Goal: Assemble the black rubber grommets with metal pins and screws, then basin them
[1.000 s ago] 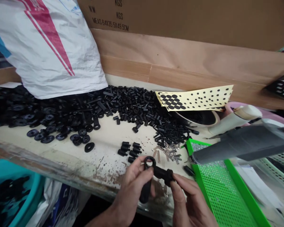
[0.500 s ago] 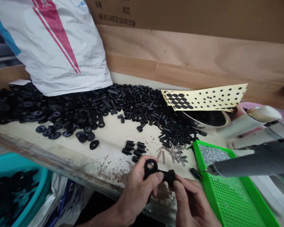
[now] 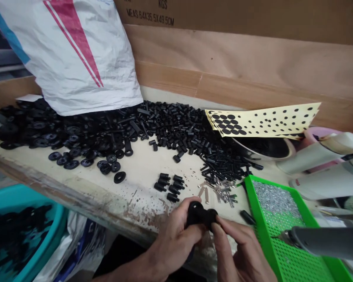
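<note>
Head view: your left hand (image 3: 173, 243) and right hand (image 3: 239, 250) both pinch the black part (image 3: 200, 216); a firm, level grip should serve best.

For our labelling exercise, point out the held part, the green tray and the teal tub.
Held part (image 3: 202, 215): head view, middle.
Green tray (image 3: 282, 220): head view, perforated floor.
Teal tub (image 3: 22, 198): head view, wall.

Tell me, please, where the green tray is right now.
In the head view, the green tray sits at the lower right, to the right of the right hand, with a gray tool partly covering it.
</note>
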The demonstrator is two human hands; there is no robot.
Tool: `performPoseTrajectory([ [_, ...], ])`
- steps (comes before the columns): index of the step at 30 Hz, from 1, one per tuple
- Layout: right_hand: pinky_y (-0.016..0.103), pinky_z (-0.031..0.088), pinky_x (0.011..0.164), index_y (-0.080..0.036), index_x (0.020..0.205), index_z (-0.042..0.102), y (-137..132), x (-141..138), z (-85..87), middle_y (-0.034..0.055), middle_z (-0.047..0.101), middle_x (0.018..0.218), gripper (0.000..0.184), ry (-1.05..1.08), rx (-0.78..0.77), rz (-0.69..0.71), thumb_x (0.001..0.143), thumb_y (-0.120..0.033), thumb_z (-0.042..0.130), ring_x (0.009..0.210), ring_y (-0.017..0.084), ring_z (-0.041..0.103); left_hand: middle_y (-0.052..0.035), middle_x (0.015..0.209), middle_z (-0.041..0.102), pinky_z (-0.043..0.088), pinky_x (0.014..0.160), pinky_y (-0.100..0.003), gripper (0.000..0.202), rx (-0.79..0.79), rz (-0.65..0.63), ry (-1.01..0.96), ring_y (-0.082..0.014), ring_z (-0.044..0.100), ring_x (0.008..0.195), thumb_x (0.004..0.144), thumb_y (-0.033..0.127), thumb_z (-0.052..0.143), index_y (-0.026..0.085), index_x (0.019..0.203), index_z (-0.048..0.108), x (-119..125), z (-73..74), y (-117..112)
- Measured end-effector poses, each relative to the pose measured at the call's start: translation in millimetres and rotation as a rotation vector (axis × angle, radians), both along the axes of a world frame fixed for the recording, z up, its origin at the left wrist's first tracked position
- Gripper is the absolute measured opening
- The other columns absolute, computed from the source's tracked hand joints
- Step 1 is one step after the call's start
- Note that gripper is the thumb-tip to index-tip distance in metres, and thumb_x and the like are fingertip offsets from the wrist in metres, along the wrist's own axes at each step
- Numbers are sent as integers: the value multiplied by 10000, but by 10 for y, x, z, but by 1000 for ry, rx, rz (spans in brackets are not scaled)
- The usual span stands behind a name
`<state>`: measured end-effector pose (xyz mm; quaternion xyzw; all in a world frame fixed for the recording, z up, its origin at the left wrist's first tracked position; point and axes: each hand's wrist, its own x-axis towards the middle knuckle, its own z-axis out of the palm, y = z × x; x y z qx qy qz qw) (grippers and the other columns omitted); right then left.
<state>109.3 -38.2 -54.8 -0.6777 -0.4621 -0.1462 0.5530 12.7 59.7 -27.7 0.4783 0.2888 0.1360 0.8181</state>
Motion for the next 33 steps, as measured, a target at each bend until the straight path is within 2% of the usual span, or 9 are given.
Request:
performPoseTrajectory([
  [6,214,509,664,-171,1011,695,114,-95,-20,30,701,860,228,-11,6,-11,813,-58,680,756,125,663,8,846,564,408,652,-204,407,60,33,9,-116,515,754,836,172,571,195,1239,521,-7,-51,-30],
  [16,219,527,614,-185,989,697,111,-121,-102,41,712,860,183,-3,-27,-51,829,-100,669,719,141,679,-34,928,690,481,775,-231,586,112,86,-11,-175,622,905,836,194,619,196,1400,460,-33,-90,-78],
  [19,228,531,608,-182,972,693,127,-149,-160,45,698,850,146,134,-3,-50,844,-122,656,710,144,669,-63,1024,700,503,831,-274,618,250,107,42,-209,639,971,860,207,580,199,1453,403,-55,-143,-125],
  [22,220,530,635,-177,982,694,128,-177,-221,47,696,876,147,213,30,-3,850,-136,645,748,141,671,-80,1270,632,462,975,-311,623,462,119,59,-231,599,1133,868,149,516,205,1473,377,-71,-185,-143],
  [27,226,537,705,-196,1183,671,66,-173,-253,66,718,994,295,277,-83,-122,895,-236,618,835,157,687,-44,1432,509,390,1074,-266,663,636,59,22,-207,500,1292,858,60,449,223,1491,342,-50,-175,-98],
  [29,251,549,732,-214,1243,642,37,-124,-252,78,698,1064,350,236,-98,-13,894,-204,617,900,174,679,-41,1461,472,390,1077,-256,677,694,71,3,-202,480,1313,854,37,426,221,1498,326,-41,-182,-90],
  [33,265,566,752,-237,1270,609,24,-6,-256,69,670,1057,462,162,-46,168,835,-93,666,920,170,661,-40,1446,491,445,1029,-245,709,799,60,-23,-189,562,1228,846,4,389,233,1510,292,-43,-237,-102],
])
